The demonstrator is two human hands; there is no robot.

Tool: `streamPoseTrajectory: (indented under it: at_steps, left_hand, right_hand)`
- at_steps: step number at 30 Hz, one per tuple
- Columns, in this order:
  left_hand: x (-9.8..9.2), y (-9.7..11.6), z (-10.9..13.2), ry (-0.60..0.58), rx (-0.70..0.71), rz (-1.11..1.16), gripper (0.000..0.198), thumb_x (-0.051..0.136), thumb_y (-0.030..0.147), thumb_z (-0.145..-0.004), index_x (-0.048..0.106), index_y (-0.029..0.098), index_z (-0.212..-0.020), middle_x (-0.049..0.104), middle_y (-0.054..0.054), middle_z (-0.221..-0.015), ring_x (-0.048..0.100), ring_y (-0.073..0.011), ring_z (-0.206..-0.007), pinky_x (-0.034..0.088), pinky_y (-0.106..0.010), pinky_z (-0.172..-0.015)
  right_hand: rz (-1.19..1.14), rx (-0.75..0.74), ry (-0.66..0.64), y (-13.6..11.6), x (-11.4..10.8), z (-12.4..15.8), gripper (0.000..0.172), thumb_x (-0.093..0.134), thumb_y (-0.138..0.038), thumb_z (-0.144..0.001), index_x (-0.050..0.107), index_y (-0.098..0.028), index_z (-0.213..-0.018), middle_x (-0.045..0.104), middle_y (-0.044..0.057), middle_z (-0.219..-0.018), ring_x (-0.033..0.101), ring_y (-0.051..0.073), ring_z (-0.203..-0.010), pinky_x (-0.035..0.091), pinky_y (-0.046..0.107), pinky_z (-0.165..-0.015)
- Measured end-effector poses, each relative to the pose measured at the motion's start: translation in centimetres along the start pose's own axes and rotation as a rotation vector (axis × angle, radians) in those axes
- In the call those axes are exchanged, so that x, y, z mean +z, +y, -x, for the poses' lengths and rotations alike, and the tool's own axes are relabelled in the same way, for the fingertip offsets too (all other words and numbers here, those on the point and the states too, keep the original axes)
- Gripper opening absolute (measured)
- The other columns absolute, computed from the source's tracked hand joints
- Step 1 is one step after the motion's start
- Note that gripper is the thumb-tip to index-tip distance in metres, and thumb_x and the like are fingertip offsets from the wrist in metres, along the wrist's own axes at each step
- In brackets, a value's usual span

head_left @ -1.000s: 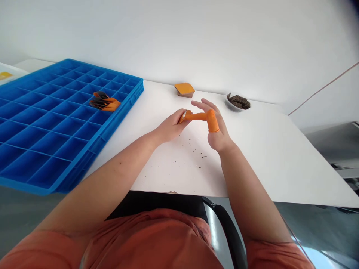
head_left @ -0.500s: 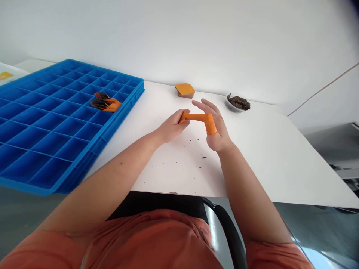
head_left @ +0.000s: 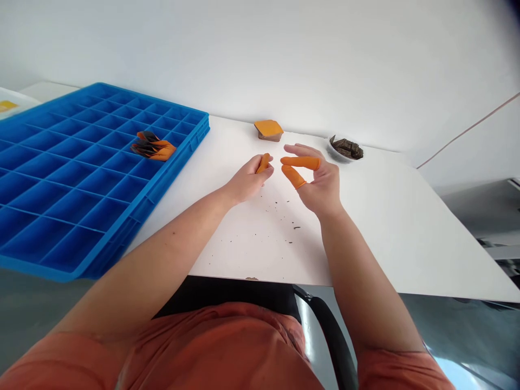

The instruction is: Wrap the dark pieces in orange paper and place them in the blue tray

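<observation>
My left hand (head_left: 246, 183) and right hand (head_left: 323, 184) hover close together over the white table (head_left: 385, 216), a small gap between them. The right hand is open, its fingers apart. Orange finger cots (head_left: 299, 162) cover its index finger and thumb. My left hand is curled, and an orange cot (head_left: 263, 163) covers one fingertip, which is pressed against the thumb. I cannot see anything else held in it.
A blue compartment tray (head_left: 81, 179) lies at the left with a small pile of orange and dark pieces (head_left: 152, 147) in one cell. At the back edge sit an orange-topped block (head_left: 268, 130) and a small bowl of dark pieces (head_left: 345, 148). Dark crumbs (head_left: 280, 216) dot the table.
My left hand was gripping the tip of the cot on my right index finger; it has let go and the hands have drawn apart. The right hand has turned, its thumb and index finger now pointing left.
</observation>
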State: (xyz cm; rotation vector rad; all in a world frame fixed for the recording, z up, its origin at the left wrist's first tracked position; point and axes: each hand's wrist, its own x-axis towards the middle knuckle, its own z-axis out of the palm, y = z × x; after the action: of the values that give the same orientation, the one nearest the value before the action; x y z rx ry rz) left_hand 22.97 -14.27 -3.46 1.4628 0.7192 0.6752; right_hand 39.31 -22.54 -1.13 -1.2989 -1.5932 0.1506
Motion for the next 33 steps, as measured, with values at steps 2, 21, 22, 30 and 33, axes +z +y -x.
streamPoseTrajectory:
  at_steps: [2, 21, 22, 30, 33]
  left_hand:
    - [-0.1, -0.2, -0.1, 0.008, -0.012, -0.01, 0.029, 0.057, 0.034, -0.1, 0.054, 0.024, -0.126, 0.06, -0.009, -0.123, 0.055, -0.024, -0.12, 0.051, -0.042, -0.098]
    - [-0.1, -0.6, -0.2, 0.005, -0.027, -0.084, 0.026, 0.058, 0.035, -0.098, 0.056, 0.023, -0.121, 0.059, -0.008, -0.126, 0.058, -0.0219, -0.108, 0.051, -0.04, -0.091]
    - [-0.1, -0.6, -0.3, 0.004, -0.029, -0.082, 0.026, 0.058, 0.035, -0.098, 0.056, 0.023, -0.121, 0.059, -0.008, -0.123, 0.058, -0.0213, -0.107, 0.051, -0.04, -0.091]
    - [-0.1, -0.6, -0.4, 0.004, -0.006, -0.087, 0.021, 0.059, 0.031, -0.097, 0.055, 0.023, -0.116, 0.06, -0.006, -0.119, 0.056, -0.0173, -0.097, 0.048, -0.037, -0.085]
    - [-0.1, -0.5, -0.3, -0.006, -0.003, -0.088, 0.02, 0.059, 0.029, -0.096, 0.054, 0.023, -0.115, 0.059, -0.006, -0.122, 0.055, -0.0164, -0.094, 0.047, -0.036, -0.083]
  right_hand:
    - [-0.07, 0.058, 0.023, 0.0, 0.0, -0.1, 0.012, 0.078, -0.044, -0.089, 0.079, -0.034, -0.095, 0.076, -0.001, -0.126, 0.065, 0.027, -0.132, 0.048, 0.056, -0.119]
    - [-0.56, 0.399, -0.025, 1.2, 0.3, -0.5, 0.023, 0.092, -0.043, -0.069, 0.079, -0.034, -0.086, 0.079, -0.004, -0.115, 0.069, 0.023, -0.122, 0.054, 0.049, -0.112]
    - [-0.562, 0.397, -0.052, 1.1, 0.3, -0.4, 0.024, 0.093, -0.038, -0.068, 0.079, -0.035, -0.088, 0.079, -0.005, -0.117, 0.069, 0.022, -0.122, 0.054, 0.048, -0.113]
    - [-0.557, 0.394, -0.038, 0.7, 0.5, -0.3, 0.011, 0.086, -0.042, -0.078, 0.081, -0.034, -0.084, 0.081, -0.004, -0.11, 0.072, 0.021, -0.116, 0.055, 0.047, -0.112]
    - [-0.537, 0.379, -0.015, 0.9, 0.6, -0.3, 0.014, 0.085, -0.045, -0.079, 0.079, -0.033, -0.078, 0.082, -0.004, -0.101, 0.074, 0.02, -0.11, 0.057, 0.047, -0.109]
